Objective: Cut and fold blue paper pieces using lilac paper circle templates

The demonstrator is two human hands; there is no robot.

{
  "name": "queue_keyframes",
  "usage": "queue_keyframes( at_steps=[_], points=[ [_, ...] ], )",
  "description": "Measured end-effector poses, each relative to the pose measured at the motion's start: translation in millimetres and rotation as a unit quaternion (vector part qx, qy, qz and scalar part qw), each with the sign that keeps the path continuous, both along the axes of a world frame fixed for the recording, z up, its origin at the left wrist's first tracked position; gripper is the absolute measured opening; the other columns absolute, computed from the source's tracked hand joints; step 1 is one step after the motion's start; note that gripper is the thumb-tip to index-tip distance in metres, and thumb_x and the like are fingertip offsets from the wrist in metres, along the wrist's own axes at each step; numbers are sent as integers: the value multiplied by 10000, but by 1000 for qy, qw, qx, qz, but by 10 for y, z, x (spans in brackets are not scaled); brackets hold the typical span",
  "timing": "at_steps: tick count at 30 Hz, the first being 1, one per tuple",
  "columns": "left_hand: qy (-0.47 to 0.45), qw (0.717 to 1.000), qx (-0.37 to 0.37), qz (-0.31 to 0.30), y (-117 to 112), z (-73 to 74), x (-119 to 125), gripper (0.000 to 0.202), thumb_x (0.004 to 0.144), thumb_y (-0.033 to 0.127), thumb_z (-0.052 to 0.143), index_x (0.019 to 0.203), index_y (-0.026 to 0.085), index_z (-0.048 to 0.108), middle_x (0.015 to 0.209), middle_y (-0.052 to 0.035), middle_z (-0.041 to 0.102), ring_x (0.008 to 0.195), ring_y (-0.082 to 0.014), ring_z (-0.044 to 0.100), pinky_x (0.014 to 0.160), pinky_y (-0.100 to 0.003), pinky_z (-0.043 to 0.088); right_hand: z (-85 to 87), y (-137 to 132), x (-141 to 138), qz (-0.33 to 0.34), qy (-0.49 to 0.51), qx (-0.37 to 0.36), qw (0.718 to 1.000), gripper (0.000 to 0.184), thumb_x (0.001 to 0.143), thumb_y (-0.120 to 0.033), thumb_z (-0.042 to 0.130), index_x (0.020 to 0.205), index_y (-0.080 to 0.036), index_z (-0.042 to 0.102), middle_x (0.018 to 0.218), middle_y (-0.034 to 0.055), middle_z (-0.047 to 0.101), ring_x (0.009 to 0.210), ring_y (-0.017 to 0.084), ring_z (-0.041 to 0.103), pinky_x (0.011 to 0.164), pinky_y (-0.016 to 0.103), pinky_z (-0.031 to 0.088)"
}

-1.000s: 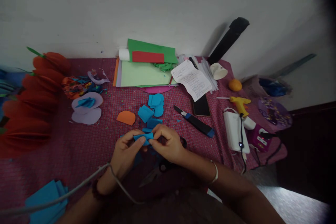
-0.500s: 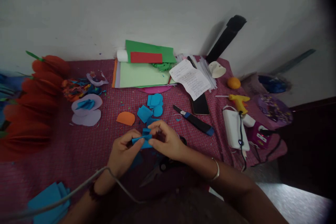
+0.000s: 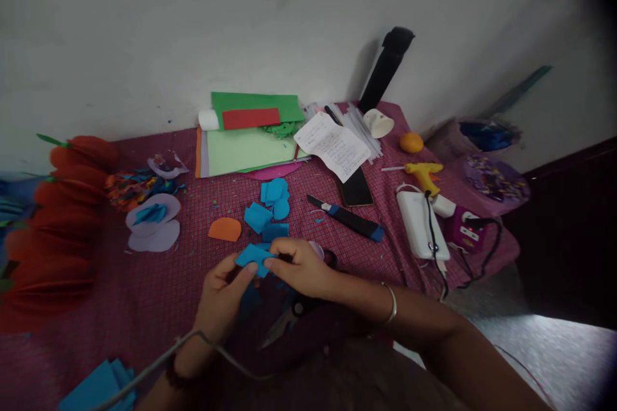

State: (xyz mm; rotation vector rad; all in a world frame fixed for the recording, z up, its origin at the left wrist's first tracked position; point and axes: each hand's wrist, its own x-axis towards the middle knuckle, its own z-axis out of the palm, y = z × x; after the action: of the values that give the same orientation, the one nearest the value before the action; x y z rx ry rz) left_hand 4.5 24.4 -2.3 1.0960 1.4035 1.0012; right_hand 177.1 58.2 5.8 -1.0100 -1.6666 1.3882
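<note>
My left hand [image 3: 222, 295] and my right hand [image 3: 297, 267] meet over the red checked cloth [image 3: 144, 282], both pinching one small folded blue paper piece [image 3: 251, 257]. Thumb and fingers of each hand press on its ends. Just beyond the hands lie several cut blue paper shapes [image 3: 270, 205] and an orange half-round piece [image 3: 225, 229]. Black-handled scissors [image 3: 294, 314] lie on the cloth under my right wrist, partly hidden.
A stack of coloured paper sheets [image 3: 245, 141] lies at the wall. A craft knife [image 3: 347, 218], a phone [image 3: 355, 187], a written note [image 3: 332, 145], a yellow glue gun [image 3: 421, 173] and a white power bank [image 3: 419, 228] lie to the right. Orange paper flowers [image 3: 58, 218] fill the left.
The view has tilted and shifted left. My hands stay together on the blue piece, which now shows more opened and angled up toward the left.
</note>
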Motion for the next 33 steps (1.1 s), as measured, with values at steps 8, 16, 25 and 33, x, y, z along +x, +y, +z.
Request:
queue_keyframes(
  at_steps=[8, 16, 25, 33],
  points=[
    [141, 988, 59, 2, -24, 183, 104, 456, 884, 416, 420, 533, 172, 577, 521, 4, 557, 518, -130, 506, 536, -240, 413, 0, -25, -13, -2, 65, -85, 994, 228, 804, -314, 566, 640, -168, 505, 561, -50, 437, 523, 84, 371, 490, 208, 290],
    [159, 986, 42, -38, -197, 181, 185, 323, 784, 379, 573, 536, 172, 566, 503, 11, 545, 503, -131, 495, 484, -228, 395, 39, -19, 16, 39, 74, -62, 995, 216, 809, -293, 568, 651, -174, 481, 583, -60, 404, 537, 81, 351, 501, 206, 289],
    [163, 970, 122, -134, -700, 364, 209, 135, 843, 265, 532, 814, 224, 657, 752, -3, 697, 653, -170, 621, 582, -245, 507, 197, -207, 129, 247, -18, 169, 954, 140, 888, -220, 536, 761, -170, 566, 725, 4, 559, 702, 121, 530, 665, 229, 407],
    [284, 926, 241, -67, -835, 337, -63, 336, 886, 219, 412, 571, 215, 528, 529, 13, 546, 461, -133, 502, 453, -233, 406, 240, -243, 208, 246, -56, 131, 959, 144, 884, -243, 545, 756, -178, 556, 732, 5, 565, 703, 125, 520, 662, 233, 409]
  ],
)
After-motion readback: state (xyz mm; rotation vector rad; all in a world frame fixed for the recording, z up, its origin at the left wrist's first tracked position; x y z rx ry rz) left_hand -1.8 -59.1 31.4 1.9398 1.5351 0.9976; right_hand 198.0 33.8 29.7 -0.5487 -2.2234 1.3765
